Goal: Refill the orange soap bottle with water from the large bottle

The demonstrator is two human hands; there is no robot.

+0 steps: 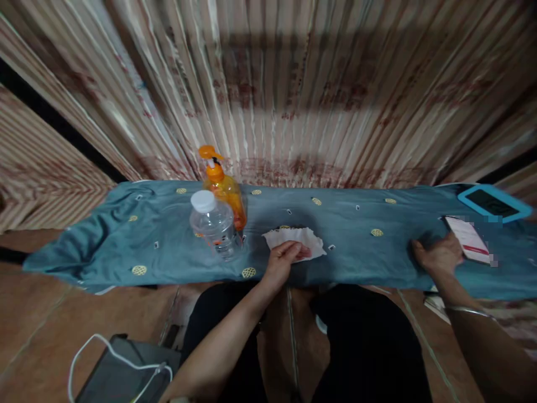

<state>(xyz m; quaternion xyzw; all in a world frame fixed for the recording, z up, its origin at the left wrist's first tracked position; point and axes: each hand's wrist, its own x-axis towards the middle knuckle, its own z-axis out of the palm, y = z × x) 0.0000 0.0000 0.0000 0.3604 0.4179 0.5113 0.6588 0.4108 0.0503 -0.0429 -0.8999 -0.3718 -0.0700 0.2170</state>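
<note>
Tablecloth: clear bottle, amber bottle; left grip over tissue, unclear; right grip spread.

Clear bottle (white-capped) beside an orange pump bottle, striped curtain behind.

Left hand: thumb and fingers together, lying over the ragged white paper; grip unclear from here.
Right hand: thumb spread, fingers at the phone's left edge, contact hard to make out.
Clear bottle: white-capped, upright, just in front of the orange pump bottle.
Cloth: teal, yellow-patterned, under everything.
Blue-framed tablet: just beyond the phone.
Curtain: striped, behind it all.
</note>
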